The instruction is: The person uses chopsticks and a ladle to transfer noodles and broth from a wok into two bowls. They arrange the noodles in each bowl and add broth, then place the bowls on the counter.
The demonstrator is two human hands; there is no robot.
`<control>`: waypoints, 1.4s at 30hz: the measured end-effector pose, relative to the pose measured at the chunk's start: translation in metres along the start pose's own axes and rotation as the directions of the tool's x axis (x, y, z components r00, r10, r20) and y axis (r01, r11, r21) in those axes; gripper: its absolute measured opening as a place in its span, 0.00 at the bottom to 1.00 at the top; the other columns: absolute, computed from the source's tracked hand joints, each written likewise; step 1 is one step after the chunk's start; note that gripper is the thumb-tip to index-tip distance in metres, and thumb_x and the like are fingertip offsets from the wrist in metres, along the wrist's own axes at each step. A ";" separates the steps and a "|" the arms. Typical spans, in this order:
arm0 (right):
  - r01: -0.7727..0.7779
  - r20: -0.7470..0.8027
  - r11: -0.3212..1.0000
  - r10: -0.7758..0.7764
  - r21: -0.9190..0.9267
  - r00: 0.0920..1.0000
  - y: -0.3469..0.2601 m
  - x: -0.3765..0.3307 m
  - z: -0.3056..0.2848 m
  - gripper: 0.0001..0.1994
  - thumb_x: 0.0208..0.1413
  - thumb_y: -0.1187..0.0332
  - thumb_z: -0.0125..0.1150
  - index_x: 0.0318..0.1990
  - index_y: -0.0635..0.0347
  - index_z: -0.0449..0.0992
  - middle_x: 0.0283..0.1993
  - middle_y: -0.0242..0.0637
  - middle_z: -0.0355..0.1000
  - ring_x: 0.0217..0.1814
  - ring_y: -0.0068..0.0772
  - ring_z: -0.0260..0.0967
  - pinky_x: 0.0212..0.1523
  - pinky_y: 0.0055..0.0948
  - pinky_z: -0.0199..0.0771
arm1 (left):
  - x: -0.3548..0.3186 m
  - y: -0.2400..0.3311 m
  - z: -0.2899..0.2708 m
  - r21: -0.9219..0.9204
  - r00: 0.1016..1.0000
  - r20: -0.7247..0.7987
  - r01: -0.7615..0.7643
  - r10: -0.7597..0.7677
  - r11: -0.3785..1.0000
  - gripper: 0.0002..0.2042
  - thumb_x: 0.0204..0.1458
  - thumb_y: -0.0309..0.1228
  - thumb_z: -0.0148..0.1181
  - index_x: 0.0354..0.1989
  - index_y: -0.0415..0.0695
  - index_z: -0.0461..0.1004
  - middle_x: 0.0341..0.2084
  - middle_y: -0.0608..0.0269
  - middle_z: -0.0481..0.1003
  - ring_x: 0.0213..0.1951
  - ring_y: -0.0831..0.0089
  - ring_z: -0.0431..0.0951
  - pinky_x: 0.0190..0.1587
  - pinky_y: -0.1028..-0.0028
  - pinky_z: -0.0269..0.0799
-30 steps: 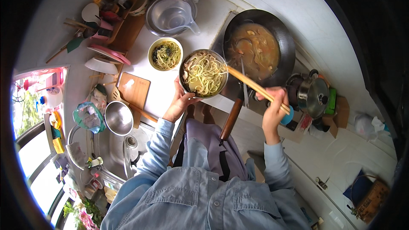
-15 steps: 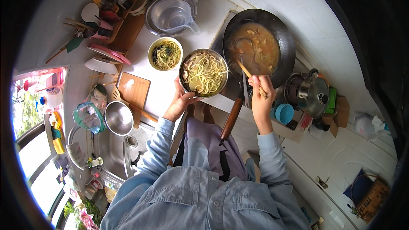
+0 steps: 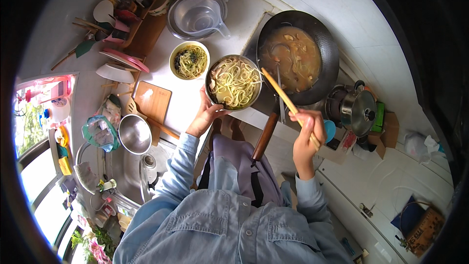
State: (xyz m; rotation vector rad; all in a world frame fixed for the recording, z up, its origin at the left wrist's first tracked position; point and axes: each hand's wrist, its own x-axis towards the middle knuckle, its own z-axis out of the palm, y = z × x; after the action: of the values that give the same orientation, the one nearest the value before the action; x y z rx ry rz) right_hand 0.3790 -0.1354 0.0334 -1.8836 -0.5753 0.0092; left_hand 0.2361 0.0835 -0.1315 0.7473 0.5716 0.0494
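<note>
A metal bowl of noodles (image 3: 234,82) sits in the person's left hand (image 3: 205,116). The fingers curl under its near rim and the thumb presses on the edge, so the bowl stays level and nothing spills. It is held up just beside the big black wok (image 3: 299,56), maybe so food has only a short way to go from one to the other.

The right hand (image 3: 307,134) holds a pair of long wooden chopsticks (image 3: 284,99). Its fingers are pressed together around the thick ends, pinching them tight. The thin tips point away from the fingers, up toward the gap between the bowl and the wok, just above the bowl's far rim.

The wok is full of brown soup with pale bits floating in it. Its long wooden handle (image 3: 265,136) sticks out toward the person, between the two hands. It is easy to grab there.

On the far side of the left fingers, a smaller yellow bowl (image 3: 189,60) of noodles with dark greens rests on the white tabletop (image 3: 242,12). It looks already filled and set aside.

Farther off from the left fingers lie a wooden cutting board (image 3: 152,101) and a shiny steel bowl (image 3: 135,134) by the sink (image 3: 128,172). A clear jug sits inside a wide metal basin (image 3: 197,14) at the back.

Past the right fingers stands a steel pot with a lid (image 3: 358,110), close to the wok.
</note>
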 end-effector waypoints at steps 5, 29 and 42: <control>-0.077 0.072 0.995 0.081 -0.061 0.994 0.048 0.021 0.015 0.13 0.73 0.72 0.47 0.37 0.71 0.74 0.37 0.41 0.76 0.35 0.32 0.78 0.40 0.28 0.77 | 0.002 0.004 0.004 -0.040 1.000 -0.013 0.000 -0.001 0.999 0.43 0.53 0.14 0.50 0.73 0.58 0.37 0.70 0.55 0.54 0.66 0.59 0.67 0.56 0.59 0.80; -0.156 0.113 0.848 0.245 -0.507 0.963 -0.007 0.004 -0.046 0.13 0.66 0.63 0.63 0.48 0.61 0.71 0.21 0.41 0.68 0.22 0.35 0.71 0.25 0.35 0.68 | -0.047 0.031 0.007 -0.076 1.000 -0.017 0.024 -0.026 0.997 0.41 0.54 0.19 0.51 0.75 0.59 0.39 0.69 0.56 0.59 0.65 0.57 0.69 0.58 0.54 0.79; -0.310 0.034 0.915 0.330 -0.259 0.943 0.055 -0.002 -0.008 0.07 0.65 0.71 0.60 0.45 0.59 0.67 0.29 0.39 0.73 0.28 0.26 0.70 0.31 0.29 0.70 | -0.071 0.031 0.029 -0.097 0.999 -0.044 -0.011 0.007 0.995 0.38 0.55 0.22 0.51 0.75 0.54 0.47 0.70 0.55 0.60 0.67 0.53 0.67 0.64 0.45 0.71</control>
State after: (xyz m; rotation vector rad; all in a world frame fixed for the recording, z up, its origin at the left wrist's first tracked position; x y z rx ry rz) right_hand 0.4003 -0.1578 -0.0125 -2.2166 -0.3225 0.2354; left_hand 0.1953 0.0705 -0.0604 0.6556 0.6030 0.1015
